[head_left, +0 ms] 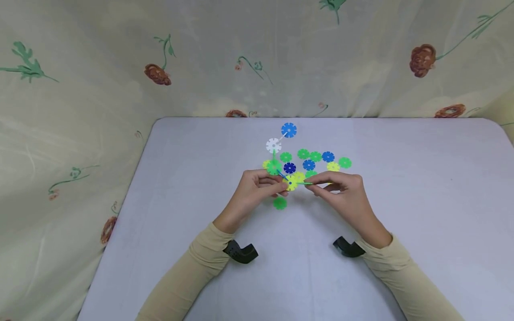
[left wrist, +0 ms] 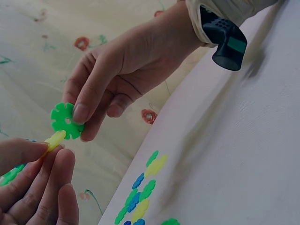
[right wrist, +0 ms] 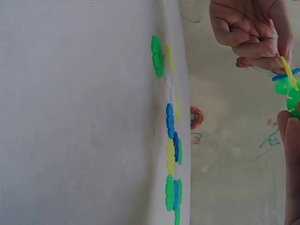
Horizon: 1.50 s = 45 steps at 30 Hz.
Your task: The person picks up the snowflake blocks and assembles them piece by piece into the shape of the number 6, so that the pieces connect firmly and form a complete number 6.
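Above the table, my left hand (head_left: 257, 185) pinches a yellow notched plastic disc (head_left: 291, 183) between thumb and fingers. Slotted to that disc is a chain running away from me: a blue disc seen edge-on (head_left: 283, 175), a green disc (head_left: 274, 167), a white disc (head_left: 274, 146) and a light blue disc (head_left: 288, 130) at its far end. My right hand (head_left: 345, 189) holds a green notched disc (left wrist: 65, 122) by its edge, thumb against fingers. In the left wrist view the green disc's rim meets the yellow disc's edge.
Several loose discs lie just beyond the hands, among them a dark blue disc (head_left: 289, 168), a yellow disc (head_left: 333, 166) and a green disc (head_left: 345, 162). One green disc (head_left: 280, 203) lies nearer me. The white table (head_left: 421, 178) ends at a flowered cloth (head_left: 301, 67).
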Tool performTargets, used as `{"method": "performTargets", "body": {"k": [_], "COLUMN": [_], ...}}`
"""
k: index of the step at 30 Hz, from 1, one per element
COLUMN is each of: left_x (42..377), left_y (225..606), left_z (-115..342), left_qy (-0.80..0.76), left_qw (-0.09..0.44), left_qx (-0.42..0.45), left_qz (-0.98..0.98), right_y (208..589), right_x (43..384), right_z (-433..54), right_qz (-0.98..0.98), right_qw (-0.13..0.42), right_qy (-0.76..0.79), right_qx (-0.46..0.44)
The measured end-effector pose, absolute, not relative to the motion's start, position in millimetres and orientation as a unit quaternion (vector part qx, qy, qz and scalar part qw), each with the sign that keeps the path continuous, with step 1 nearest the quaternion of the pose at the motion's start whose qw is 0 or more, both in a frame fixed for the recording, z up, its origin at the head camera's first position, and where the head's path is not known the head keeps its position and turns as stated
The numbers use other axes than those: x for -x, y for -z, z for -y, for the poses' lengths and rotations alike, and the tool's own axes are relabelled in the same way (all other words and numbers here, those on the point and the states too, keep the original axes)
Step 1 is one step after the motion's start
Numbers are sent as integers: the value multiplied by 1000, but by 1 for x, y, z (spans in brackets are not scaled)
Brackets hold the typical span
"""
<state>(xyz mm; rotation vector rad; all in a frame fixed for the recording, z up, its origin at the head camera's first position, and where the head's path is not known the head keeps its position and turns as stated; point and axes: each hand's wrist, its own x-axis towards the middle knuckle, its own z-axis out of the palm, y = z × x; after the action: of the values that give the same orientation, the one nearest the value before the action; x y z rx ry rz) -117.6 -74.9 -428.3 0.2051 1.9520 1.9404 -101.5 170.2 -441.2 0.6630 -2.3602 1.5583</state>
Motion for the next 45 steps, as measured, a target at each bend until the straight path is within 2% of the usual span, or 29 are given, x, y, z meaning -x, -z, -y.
{"method": "performTargets", "body": {"k": [5, 13, 17, 45], "left_x": [117, 115, 113, 115], "left_y": [428, 430, 429, 427], "left_z": [75, 73, 72, 72], "left_qy": [-689, -698, -702, -715], "left_qw": [196, 194, 194, 180], "left_qx": [-74, -80, -79, -84], "left_qz": [-694, -685, -680, -671], "right_y": [442, 442, 440, 439], "right_x": [101, 99, 97, 100], "right_z": [-169, -162, -160, -166], "right_qz": [813, 813, 807, 818], "right_qw": [116, 191, 209, 191], "right_qy": [-520, -466, -460, -456], "right_qx": [-237, -291, -305, -296]}}
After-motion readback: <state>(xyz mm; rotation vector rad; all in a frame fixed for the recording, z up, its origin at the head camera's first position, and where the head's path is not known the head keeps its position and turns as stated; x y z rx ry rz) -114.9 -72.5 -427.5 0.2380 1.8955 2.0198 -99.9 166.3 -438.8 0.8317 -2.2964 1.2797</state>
